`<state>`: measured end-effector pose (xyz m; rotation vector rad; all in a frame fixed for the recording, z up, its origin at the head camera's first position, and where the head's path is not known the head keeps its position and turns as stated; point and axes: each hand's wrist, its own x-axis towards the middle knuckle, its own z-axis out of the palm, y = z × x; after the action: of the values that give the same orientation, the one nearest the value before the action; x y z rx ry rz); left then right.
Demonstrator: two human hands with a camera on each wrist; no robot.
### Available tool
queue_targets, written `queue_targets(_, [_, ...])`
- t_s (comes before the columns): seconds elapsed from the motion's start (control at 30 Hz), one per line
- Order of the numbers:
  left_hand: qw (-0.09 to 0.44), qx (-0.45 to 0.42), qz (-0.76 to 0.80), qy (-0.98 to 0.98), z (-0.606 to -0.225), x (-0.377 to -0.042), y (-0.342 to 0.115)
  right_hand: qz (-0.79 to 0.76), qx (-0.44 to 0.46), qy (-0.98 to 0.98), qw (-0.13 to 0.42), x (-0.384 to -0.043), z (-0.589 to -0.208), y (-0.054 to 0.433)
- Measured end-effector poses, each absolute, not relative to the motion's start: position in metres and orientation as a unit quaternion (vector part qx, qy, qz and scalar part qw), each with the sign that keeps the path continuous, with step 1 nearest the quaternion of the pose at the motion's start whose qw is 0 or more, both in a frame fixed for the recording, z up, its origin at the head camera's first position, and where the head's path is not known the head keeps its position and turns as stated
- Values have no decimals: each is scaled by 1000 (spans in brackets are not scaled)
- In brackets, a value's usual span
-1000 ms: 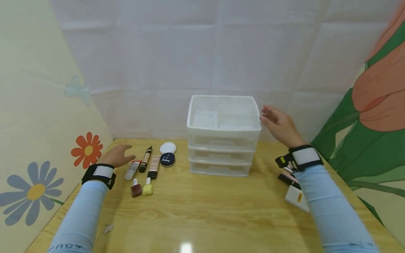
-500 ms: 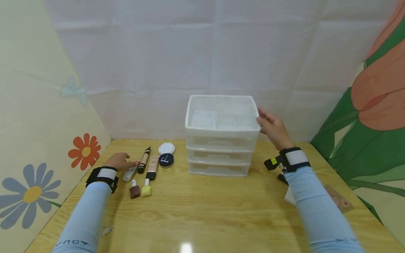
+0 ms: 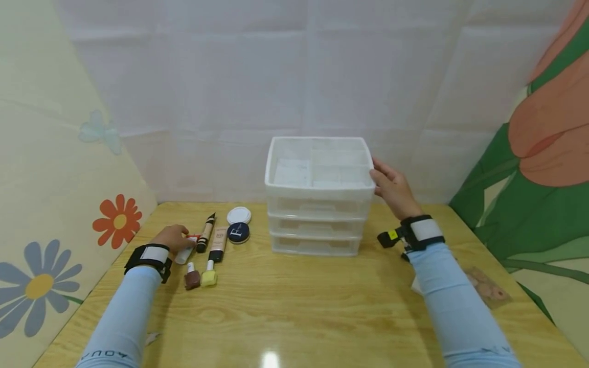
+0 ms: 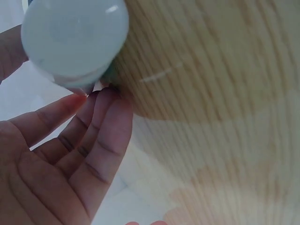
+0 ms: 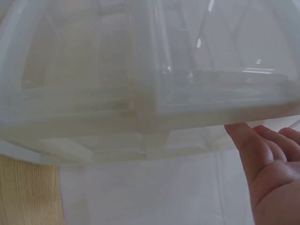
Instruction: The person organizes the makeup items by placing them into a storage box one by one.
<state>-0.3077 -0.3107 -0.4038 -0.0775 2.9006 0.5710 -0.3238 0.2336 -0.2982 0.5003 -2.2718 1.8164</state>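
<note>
In the head view, my left hand [image 3: 171, 237] is at the left group of cosmetics, pinching a small tube with a whitish cap [image 3: 184, 254] between thumb and fingers. The tube's round cap [image 4: 75, 37] fills the upper left of the left wrist view, thumb on one side and fingertips at the other. My right hand [image 3: 395, 191] touches the right side of a white drawer organizer [image 3: 317, 191], just under its top rim. Its fingertips [image 5: 236, 129] lie against the clear wall in the right wrist view. The organizer's three drawers are closed, its divided top tray uncovered.
Beside the tube lie a black-tipped beige tube [image 3: 206, 232], a BB cream tube [image 3: 218, 244], dark red [image 3: 192, 278] and yellow [image 3: 209, 276] nail polish bottles, and white [image 3: 239, 215] and navy [image 3: 238, 232] round compacts. My right forearm partly hides items near a patterned packet [image 3: 488, 287].
My left hand has moved down onto the small tube, and its fingers have closed on it. My right hand has come left, from beside the organizer to touching its side.
</note>
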Motion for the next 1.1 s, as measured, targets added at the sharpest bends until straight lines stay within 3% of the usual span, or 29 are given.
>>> queue_targets(0.67, [66,-41,190,979,-412,-308,-329,611,174,-766,96,-331,-303,219])
queue_targets(1.1, [4,24,209,978,-369,-302,-320,620,171,-760,96,-332,-304,227])
